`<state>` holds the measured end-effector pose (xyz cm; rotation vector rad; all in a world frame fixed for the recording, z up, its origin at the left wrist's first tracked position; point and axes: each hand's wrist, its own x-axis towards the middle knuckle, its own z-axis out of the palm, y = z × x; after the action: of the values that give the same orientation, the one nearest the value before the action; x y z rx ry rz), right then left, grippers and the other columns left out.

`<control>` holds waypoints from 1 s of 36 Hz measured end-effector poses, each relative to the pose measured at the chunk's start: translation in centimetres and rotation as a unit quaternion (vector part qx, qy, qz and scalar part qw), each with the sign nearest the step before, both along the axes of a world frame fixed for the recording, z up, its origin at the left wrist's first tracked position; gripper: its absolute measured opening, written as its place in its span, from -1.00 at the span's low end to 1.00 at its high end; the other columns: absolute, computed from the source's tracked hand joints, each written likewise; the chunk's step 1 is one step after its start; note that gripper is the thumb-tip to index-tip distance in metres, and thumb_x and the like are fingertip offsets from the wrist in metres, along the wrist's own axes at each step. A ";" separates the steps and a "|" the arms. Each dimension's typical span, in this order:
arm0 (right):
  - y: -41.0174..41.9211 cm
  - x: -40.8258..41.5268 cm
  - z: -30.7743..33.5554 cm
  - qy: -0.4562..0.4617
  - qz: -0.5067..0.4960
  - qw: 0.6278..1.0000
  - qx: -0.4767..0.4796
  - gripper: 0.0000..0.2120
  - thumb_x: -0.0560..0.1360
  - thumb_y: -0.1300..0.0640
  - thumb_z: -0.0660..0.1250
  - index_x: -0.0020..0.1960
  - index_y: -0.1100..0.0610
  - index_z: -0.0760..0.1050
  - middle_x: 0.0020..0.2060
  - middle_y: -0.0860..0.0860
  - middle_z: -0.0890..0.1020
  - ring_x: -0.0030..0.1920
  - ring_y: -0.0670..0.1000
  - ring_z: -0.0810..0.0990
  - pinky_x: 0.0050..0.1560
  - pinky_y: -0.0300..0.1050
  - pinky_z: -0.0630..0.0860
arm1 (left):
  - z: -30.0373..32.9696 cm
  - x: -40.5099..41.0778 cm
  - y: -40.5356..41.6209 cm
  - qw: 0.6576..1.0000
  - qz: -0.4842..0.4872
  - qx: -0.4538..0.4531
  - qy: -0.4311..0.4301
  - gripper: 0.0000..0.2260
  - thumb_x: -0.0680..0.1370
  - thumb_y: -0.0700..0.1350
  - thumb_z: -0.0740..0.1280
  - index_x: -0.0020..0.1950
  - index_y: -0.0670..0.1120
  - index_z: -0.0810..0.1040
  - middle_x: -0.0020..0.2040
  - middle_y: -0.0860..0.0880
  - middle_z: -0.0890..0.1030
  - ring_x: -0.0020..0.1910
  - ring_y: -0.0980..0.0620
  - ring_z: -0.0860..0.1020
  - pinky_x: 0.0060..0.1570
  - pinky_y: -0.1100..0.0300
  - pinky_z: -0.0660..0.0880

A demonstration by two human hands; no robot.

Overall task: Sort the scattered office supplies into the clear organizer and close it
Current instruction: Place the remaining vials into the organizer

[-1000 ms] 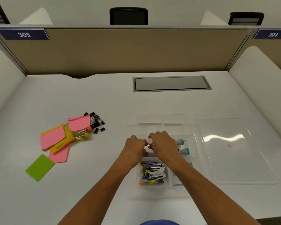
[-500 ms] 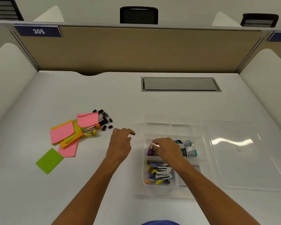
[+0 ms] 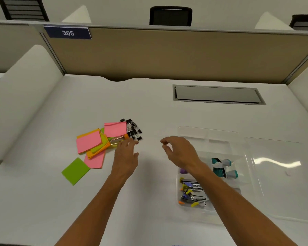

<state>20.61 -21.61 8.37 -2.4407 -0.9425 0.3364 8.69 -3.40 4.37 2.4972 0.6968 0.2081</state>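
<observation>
While the left hand [image 3: 125,154] reaches flat over the white desk [image 3: 149,107], its fingers spread and holding nothing, the fingertips lie right at the edge of the heap of sticky-note pads [image 3: 100,141], near a small stapler [image 3: 117,139] that pokes out from under them; the black binder clips [image 3: 133,130] sit in a loose pile just beyond, touching the top pink pad; 1 green pad [image 3: 75,170] lies apart, nearer the person; the right hand [image 3: 179,150] hangs over bare desk just left of the clear organizer [image 3: 210,134], fingers loosely curled with thumb and forefinger close together, and I cannot tell whether anything is pinched there; inside the organizer, 2 teal correction-tape dispensers [image 3: 221,167] rest in a middle compartment and a cluster of small staplers [image 3: 193,192] fills the near left one, with something purple [image 3: 183,170] just behind them; the clear lid [image 3: 281,176] lies flat beside the organizer's right side; a placard reading 305 [image 3: 68,32] hangs on the partition.
</observation>
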 end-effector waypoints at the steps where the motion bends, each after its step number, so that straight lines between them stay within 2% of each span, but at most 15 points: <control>1: 1.0 -0.2 0.1 0.004 0.012 1.000 0.000 -0.72 0.63 0.01 0.23 0.29 -0.03 0.55 0.21 -0.11 0.63 0.22 -0.04 0.56 0.24 -0.06 0.48 | -0.2 -0.2 0.5 1.000 0.004 0.019 0.008 -0.57 0.50 -0.23 0.42 0.36 -0.07 0.46 0.41 -0.06 0.42 0.41 -0.09 0.30 0.38 0.02 0.27; 6: 5.9 -1.2 0.7 0.011 0.073 0.997 -0.019 -0.68 0.62 0.03 0.24 0.36 -0.01 0.49 0.27 -0.04 0.58 0.24 0.02 0.54 0.24 0.01 0.50 | -1.4 -1.3 3.2 0.995 0.008 0.095 0.038 -0.45 0.45 -0.24 0.45 0.42 -0.09 0.41 0.40 -0.09 0.43 0.34 -0.16 0.34 0.31 -0.02 0.33; 9: 8.4 -1.7 0.5 -0.003 0.102 0.994 -0.033 -0.65 0.62 0.04 0.25 0.40 0.00 0.45 0.31 -0.03 0.54 0.26 0.04 0.52 0.22 0.01 0.50 | -1.9 -1.7 4.3 0.994 0.009 0.099 0.049 -0.45 0.44 -0.27 0.46 0.41 -0.13 0.41 0.39 -0.11 0.45 0.29 -0.17 0.38 0.22 -0.03 0.38; 12: 10.6 -1.9 0.0 -0.018 0.133 0.989 -0.059 -0.62 0.60 0.07 0.26 0.41 0.01 0.42 0.30 -0.02 0.52 0.25 0.06 0.52 0.16 0.05 0.54 | -2.3 -2.1 5.0 0.994 -0.001 0.099 0.046 -0.53 0.42 -0.30 0.46 0.30 -0.13 0.48 0.34 -0.09 0.49 0.19 -0.17 0.42 0.10 0.00 0.43; 15: 12.4 -1.9 -0.7 -0.040 0.158 0.984 -0.078 -0.60 0.59 0.09 0.28 0.41 0.05 0.39 0.31 0.00 0.50 0.24 0.08 0.52 0.13 0.08 0.56 | -2.7 -2.5 5.4 0.995 -0.005 0.098 0.034 -0.58 0.40 -0.31 0.46 0.24 -0.13 0.52 0.29 -0.09 0.53 0.14 -0.16 0.45 0.06 0.01 0.45; 21: 15.4 -1.7 -2.0 -0.091 0.196 0.969 -0.123 -0.52 0.56 0.16 0.30 0.46 0.12 0.33 0.41 0.06 0.41 0.31 0.14 0.47 0.08 0.14 0.59 | -2.9 -2.5 6.0 0.994 0.007 0.103 0.030 -0.53 0.39 -0.36 0.45 0.28 -0.15 0.53 0.19 -0.15 0.56 0.09 -0.18 0.47 0.00 0.00 0.47; 26: 17.0 -1.8 -3.0 -0.142 0.219 0.951 -0.168 -0.51 0.51 0.19 0.37 0.41 0.14 0.36 0.32 0.11 0.42 0.24 0.14 0.50 -0.05 0.07 0.58 | -2.8 -2.7 6.7 0.990 -0.019 0.126 0.058 -0.66 0.43 -0.33 0.43 0.17 -0.11 0.62 0.12 -0.12 0.56 0.05 -0.12 0.44 -0.05 0.06 0.47; 31: 17.6 -1.9 -3.8 -0.163 0.220 0.941 -0.197 -0.56 0.51 0.19 0.38 0.36 0.16 0.40 0.22 0.13 0.45 0.15 0.15 0.52 -0.08 0.05 0.59 | -2.8 -2.9 7.1 0.989 -0.045 0.129 0.062 -0.67 0.45 -0.29 0.42 0.19 -0.05 0.61 0.14 -0.07 0.56 0.05 -0.12 0.43 -0.04 0.05 0.44; 36: 17.7 -2.3 -4.4 -0.161 0.219 0.939 -0.209 -0.61 0.55 0.10 0.36 0.36 0.10 0.42 0.19 0.11 0.48 0.14 0.14 0.52 -0.06 0.05 0.57 | -2.7 -3.7 7.3 0.991 -0.068 0.113 0.039 -0.72 0.44 -0.27 0.43 0.13 -0.06 0.61 0.12 -0.03 0.61 0.01 -0.11 0.44 -0.07 0.04 0.40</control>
<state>18.32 -3.93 4.01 -2.6935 -1.7230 0.3159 5.03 3.85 1.66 2.7704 0.5564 0.1463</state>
